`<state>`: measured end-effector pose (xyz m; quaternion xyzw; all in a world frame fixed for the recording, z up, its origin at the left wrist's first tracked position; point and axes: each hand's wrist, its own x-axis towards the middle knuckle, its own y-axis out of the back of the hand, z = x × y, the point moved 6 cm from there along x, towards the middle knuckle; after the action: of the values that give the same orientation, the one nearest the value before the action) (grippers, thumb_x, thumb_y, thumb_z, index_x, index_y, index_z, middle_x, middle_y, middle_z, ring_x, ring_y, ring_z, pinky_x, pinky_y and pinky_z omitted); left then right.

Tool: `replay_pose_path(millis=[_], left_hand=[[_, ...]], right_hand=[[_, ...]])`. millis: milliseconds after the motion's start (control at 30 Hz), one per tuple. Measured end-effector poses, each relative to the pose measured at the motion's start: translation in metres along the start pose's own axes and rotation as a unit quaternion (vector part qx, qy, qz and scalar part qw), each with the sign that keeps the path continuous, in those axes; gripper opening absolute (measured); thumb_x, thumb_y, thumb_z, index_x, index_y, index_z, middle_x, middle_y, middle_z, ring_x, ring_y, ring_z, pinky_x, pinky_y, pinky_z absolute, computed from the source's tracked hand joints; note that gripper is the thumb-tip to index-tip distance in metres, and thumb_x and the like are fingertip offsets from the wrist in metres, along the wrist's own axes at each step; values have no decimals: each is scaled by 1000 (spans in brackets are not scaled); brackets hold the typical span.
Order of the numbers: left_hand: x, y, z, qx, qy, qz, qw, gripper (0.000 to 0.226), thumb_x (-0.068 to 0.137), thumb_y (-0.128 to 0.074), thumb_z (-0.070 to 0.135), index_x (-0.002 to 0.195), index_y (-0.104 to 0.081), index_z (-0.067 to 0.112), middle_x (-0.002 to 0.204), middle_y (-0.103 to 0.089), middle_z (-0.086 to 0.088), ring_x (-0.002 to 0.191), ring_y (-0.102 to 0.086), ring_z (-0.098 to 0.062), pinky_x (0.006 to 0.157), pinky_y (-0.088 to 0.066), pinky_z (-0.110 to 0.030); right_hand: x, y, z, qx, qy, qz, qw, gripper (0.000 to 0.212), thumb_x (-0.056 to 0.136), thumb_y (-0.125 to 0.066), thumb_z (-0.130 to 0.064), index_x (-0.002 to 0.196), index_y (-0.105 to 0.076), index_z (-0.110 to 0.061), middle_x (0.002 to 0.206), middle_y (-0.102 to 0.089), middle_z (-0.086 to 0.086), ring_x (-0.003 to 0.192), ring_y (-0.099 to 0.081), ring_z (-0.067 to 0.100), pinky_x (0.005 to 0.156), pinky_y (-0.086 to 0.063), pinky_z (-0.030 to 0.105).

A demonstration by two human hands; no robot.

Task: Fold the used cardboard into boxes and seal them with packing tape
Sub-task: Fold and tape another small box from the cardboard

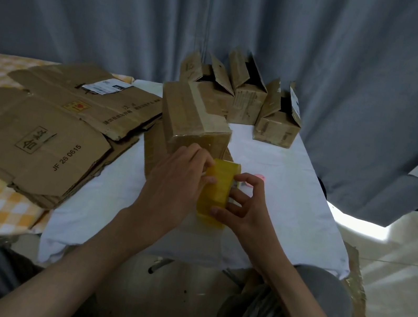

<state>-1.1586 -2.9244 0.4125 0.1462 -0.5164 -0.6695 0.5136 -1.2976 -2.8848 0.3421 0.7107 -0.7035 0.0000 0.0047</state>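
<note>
above the white table (292,200), both hands hold the yellow tape roll (217,191).
left hand (173,180) pinches its top edge, perhaps the tape end; right hand (246,209) grips its side, before the closed box (195,120).

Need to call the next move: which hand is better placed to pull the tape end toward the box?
Left, probably. The left hand pinches the tape roll at its upper edge, nearest the box; the right hand grips the roll's lower side.

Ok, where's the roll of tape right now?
In the head view the tape roll is at centre, held between the left hand and right hand over the white table, just in front of the closed box.
</note>
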Motion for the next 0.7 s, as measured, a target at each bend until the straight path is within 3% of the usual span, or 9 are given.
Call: replay_pose_path(millis=[267, 433, 567, 700], left_hand=[[15, 12, -12, -59, -12, -17, 998, 4, 94, -65, 23, 92, -67, 19, 91, -62, 9, 84, -53, -3, 76, -44, -23], [32, 18, -18, 10, -45, -81, 996, 5, 90, -72, 25, 86, -72, 22, 88, -67, 12, 76, -52, 3, 67, -37, -9], [38, 16, -15, 49, -76, -124, 988, 6, 91, -69, 25, 87, -69, 20, 90, -65, 10, 84, -53, -3, 81, -51, -32], [41, 16, -12, 88, -110, -144, 980, 8, 91, -66, 22, 84, -67, 19, 86, -65, 8, 86, -56, -7, 78, -50, -33]], right_hand=[[-1, -1, 3, -24, 10, -14, 1000, 61, 86, -74, -5, 122, -34, -33, 107, -69, -26, 101, -71, 10, 73, -56, 19], [-1, -4, 2, -41, 10, -27, 999, 62, 85, -76, -10, 123, -34, -35, 109, -68, -29, 103, -70, 8, 74, -56, 18], [-2, -5, 3, -29, 8, -32, 999, 62, 84, -76, -7, 124, -35, -32, 112, -70, -16, 103, -71, 17, 77, -58, 23], [-2, -7, 3, -25, 12, -35, 999, 62, 84, -76, -5, 124, -36, -29, 113, -71, -4, 100, -72, 22, 79, -59, 28]])
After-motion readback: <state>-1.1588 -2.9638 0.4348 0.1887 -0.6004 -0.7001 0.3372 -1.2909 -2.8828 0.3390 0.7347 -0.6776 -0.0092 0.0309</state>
